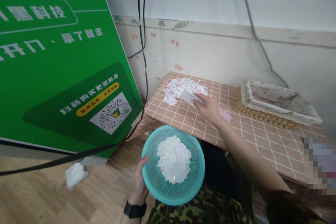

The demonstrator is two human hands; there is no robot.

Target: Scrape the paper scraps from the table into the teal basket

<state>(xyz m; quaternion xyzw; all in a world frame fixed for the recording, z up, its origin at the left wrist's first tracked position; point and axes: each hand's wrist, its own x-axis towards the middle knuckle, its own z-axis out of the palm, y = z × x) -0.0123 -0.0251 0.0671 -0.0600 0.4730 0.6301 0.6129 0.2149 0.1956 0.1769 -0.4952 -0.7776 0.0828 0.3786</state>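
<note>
Pinching a white card [188,98] in the right hand [208,108], the nearer, and aiming its long axis leftward at paper scraps [178,88] on the surface [183,119]; gripping a teal basket [198,159] left-handed by its rim.

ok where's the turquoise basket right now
In the head view, the turquoise basket is at lower centre, held by the left hand near the front edge of the checked table.

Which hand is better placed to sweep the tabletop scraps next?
Right, likely: the right hand holds a white card at the scrap pile; the left hand grips the teal basket.
</note>
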